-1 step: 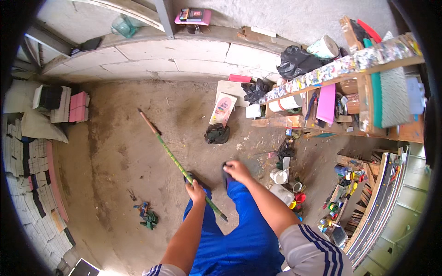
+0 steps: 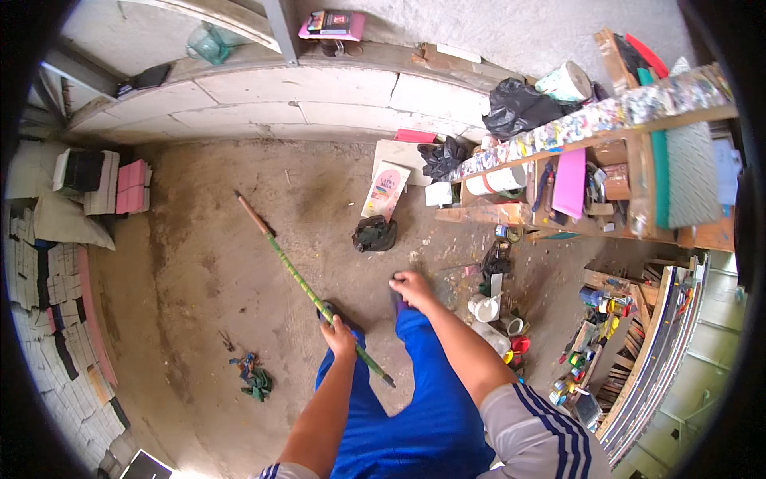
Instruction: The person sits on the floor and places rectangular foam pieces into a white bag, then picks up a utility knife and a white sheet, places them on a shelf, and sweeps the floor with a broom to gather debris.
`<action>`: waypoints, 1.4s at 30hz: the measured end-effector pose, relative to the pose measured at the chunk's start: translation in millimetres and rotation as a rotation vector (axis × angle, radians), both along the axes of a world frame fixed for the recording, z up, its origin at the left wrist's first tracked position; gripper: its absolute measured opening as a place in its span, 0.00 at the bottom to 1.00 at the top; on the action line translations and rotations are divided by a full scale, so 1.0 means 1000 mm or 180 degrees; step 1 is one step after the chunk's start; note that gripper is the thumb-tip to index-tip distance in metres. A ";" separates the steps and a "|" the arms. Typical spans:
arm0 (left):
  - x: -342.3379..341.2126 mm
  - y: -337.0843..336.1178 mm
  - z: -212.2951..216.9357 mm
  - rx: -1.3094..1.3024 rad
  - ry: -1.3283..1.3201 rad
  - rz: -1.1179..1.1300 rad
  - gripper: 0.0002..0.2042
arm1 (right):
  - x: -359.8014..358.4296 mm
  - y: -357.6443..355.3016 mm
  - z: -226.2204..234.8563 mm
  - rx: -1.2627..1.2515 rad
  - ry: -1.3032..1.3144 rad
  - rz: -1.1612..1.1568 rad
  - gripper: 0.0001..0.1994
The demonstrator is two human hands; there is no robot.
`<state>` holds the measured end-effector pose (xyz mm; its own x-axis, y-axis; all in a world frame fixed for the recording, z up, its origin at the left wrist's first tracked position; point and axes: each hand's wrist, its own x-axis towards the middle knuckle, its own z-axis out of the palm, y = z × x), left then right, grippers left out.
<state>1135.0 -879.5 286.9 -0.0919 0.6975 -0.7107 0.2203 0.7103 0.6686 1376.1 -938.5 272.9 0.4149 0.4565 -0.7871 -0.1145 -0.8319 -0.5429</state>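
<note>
The left hand [image 2: 341, 335] is closed firmly around a slim green-banded pole [image 2: 298, 277] near its lower end. From that grip the pole slants up and to the left into a brownish length with a dark tip, while a short dark-ended piece juts down to the right, over the gap between the legs in blue trousers [image 2: 411, 435]. The right hand [image 2: 413, 289], right of and beyond the grip, has its fingers curled together above the right foot (whether they pinch anything, I cannot tell).

The pole's far tip points over bare floor, well apart from the white block wall [image 2: 343, 88] ahead and the stacked pale slabs [image 2: 60, 319] far left. To the right, the room narrows at a wooden shelf unit [image 2: 590, 126] with a paint-smeared edge.

The surface is stained brown concrete floor [image 2: 195, 263], flecked with pale paint to the right of the grip. A dark green cloth bundle [image 2: 257, 384] lies on it, left of and below the grip.

Beyond the grip, slightly right, a crumpled black bag [image 2: 375, 233] touches the near end of a white box [image 2: 388, 190] with a pink oval. Farther right stand a white bucket [image 2: 483, 308] and a small pale cup [image 2: 515, 326], their contents too small to make out.
</note>
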 end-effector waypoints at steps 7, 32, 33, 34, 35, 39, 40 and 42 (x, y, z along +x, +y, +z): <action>0.044 0.003 -0.068 0.0024 -0.0094 0.0488 0.12 | 0.113 0.118 -0.194 -0.0072 0.0424 -0.0894 0.41; 0.112 -0.002 -0.147 -0.0155 -0.0044 0.0426 0.12 | 0.256 0.152 -0.326 0.0251 -0.3630 -0.1295 0.21; 0.106 -0.003 -0.142 -0.0118 -0.0021 0.0583 0.12 | 0.218 0.163 -0.298 0.0062 -0.2446 -0.1032 0.25; 0.118 -0.003 -0.132 -0.0198 -0.0107 0.0503 0.12 | 0.213 0.131 -0.300 0.0696 -0.2940 -0.0637 0.15; 0.114 -0.005 -0.126 -0.0194 -0.0013 0.0652 0.12 | 0.169 0.136 -0.268 0.0237 -0.1819 0.0345 0.09; 0.110 -0.021 -0.084 -0.0052 -0.0164 0.0767 0.13 | 0.011 0.086 -0.130 0.0370 0.0640 0.1479 0.32; 0.110 -0.026 -0.068 -0.0005 -0.0367 0.0760 0.13 | -0.014 0.073 -0.095 0.0456 0.0233 0.1971 0.37; 0.109 -0.047 -0.057 0.0438 -0.0772 0.1217 0.13 | -0.049 0.056 -0.044 0.0282 0.0784 0.1868 0.26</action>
<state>1244.4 -926.8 229.8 -0.2032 0.7352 -0.6467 -0.2140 0.6112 0.7620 1327.2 -882.9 229.2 -0.1118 0.6203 -0.7763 0.2161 -0.7474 -0.6283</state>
